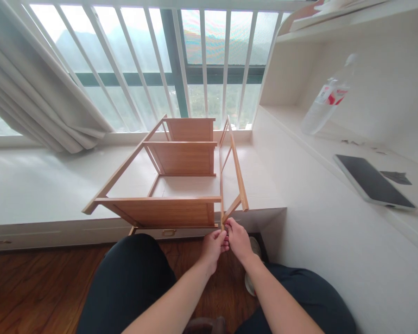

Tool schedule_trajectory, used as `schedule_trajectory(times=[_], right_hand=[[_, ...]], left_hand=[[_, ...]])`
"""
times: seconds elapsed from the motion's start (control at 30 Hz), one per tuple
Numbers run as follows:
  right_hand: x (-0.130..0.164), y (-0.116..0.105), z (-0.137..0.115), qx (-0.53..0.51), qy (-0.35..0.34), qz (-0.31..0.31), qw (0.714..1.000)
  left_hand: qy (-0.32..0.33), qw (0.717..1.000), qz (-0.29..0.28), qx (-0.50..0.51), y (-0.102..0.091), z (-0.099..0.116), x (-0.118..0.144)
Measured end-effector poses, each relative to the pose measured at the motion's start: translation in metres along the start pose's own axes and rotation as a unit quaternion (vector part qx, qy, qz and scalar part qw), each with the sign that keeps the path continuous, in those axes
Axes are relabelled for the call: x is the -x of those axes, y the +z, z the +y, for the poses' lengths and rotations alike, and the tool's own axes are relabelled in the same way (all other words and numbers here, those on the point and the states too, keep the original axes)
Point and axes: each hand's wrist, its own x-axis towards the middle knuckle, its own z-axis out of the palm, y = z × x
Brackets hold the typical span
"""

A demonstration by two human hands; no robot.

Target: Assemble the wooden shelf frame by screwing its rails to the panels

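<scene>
Left hand, right hand: pinching side frame by near end
Long axis: leads straight away
Shelf unit: ahead, nearer left hand

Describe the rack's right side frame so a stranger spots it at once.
Below the barred window, a wooden rack sits on the white ledge. The side frame is at its right, its near end by the left hand and right hand. Unlike the left frame, it shows a gap between itself and the two farther shelves.
</scene>
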Motion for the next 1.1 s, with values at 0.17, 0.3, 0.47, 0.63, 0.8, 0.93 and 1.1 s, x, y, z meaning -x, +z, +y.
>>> schedule_trajectory(times=[0.17,0.3,0.47,0.63,0.8,0.93,1.1], right_hand=[[0.0014,0.0014,-0.0007,0.020,0.008,-0.004,1.000],[0.0015,0.0038,-0.0011,0.025,0.010,-0.005,1.000],[-0.0001,0.0066,0.0025,0.030,0.008,0.002,1.000],[-0.0009,0.0067,0.0051,0.023,0.002,0.005,1.000],[-0.0002,0.0043,0.0045,0.014,-0.010,0.006,1.000],[0.0006,0.0036,0.0040,0.011,-0.016,0.011,1.000],[0.0008,0.0044,0.0047,0.003,-0.022,0.012,1.000]], left_hand=[[-0.014,0.999,0.008,-0.049,0.0009,-0.0024,-0.0060],[-0.020,0.998,0.014,-0.050,0.0009,-0.0027,-0.0052],[-0.024,0.999,0.011,-0.027,0.0014,-0.0023,-0.0021],[-0.032,0.999,0.012,-0.001,0.0021,-0.0025,0.0000],[-0.043,0.999,0.011,0.016,0.0009,-0.0016,0.0010],[-0.046,0.999,0.010,0.020,-0.0012,-0.0004,0.0025],[-0.040,0.999,0.006,0.015,-0.0031,0.0017,0.0038]])
